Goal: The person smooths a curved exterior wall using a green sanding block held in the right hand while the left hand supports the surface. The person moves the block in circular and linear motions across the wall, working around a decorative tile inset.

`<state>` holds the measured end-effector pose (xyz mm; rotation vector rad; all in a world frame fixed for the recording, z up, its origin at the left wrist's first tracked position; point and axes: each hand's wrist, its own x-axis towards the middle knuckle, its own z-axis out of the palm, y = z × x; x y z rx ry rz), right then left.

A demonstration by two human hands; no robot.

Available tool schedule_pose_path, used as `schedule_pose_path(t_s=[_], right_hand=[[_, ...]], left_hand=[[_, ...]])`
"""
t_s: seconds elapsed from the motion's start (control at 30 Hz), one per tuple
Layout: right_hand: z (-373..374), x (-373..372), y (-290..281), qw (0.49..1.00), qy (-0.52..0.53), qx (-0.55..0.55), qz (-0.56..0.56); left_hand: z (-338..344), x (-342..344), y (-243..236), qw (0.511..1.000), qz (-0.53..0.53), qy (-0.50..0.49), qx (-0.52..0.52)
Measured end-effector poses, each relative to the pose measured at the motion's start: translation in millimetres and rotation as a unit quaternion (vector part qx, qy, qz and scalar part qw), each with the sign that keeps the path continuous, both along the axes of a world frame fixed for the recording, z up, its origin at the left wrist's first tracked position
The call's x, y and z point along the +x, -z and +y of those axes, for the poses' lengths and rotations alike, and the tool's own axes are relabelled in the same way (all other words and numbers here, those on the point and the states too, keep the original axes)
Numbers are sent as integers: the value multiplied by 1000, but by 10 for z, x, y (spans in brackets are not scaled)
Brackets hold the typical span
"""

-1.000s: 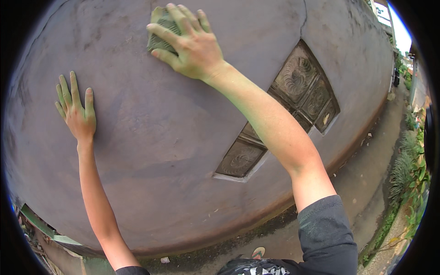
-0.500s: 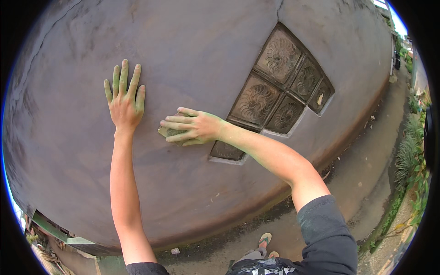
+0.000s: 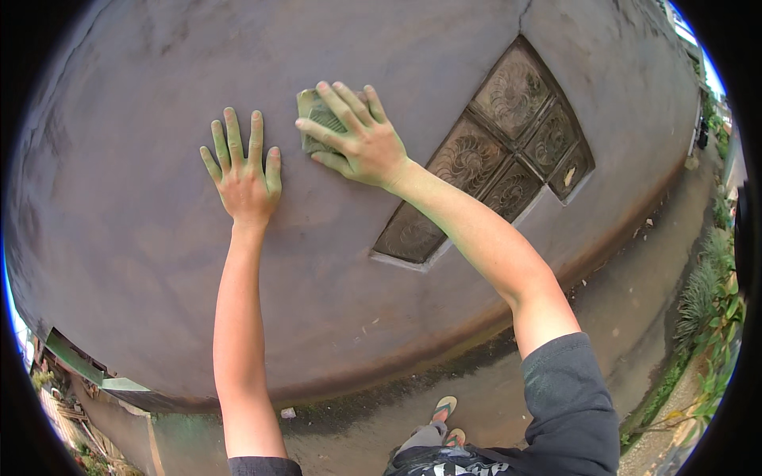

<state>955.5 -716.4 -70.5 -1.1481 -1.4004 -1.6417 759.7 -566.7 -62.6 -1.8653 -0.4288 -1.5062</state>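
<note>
A smooth grey-purple wall (image 3: 159,262) fills most of the head view. Against it my left hand (image 3: 248,182) lies flat, fingers stretched and spread, holding nothing. To its right and higher up, my right hand (image 3: 361,139) presses a piece of sandpaper (image 3: 308,119) to the wall. The sandpaper is greenish with a patterned back, and part of it is hidden under the fingers. Green dust coats the fingers of both hands.
Right of my hands, patterned vent blocks (image 3: 468,163) are set into the wall. Below runs a damp concrete path (image 3: 627,293), where my sandalled feet (image 3: 446,408) stand. Plants (image 3: 702,293) line its far right side. A crack (image 3: 524,14) rises above the blocks.
My right hand has slid up the wall with the sandpaper and now sits higher than my left. The left hand still lies flat; the view has shifted slightly.
</note>
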Motion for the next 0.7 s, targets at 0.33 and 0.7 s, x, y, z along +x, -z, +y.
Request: schedule_pose_path(t_s=[0.33,0.7], right_hand=[[-554,1268,-1166,947,106,215,214],[146,-199,916,943,-10,-301,-139]], left_hand=[[-14,19,89,1000,1,-2,11],[43,12,211,998,-47,43,4]])
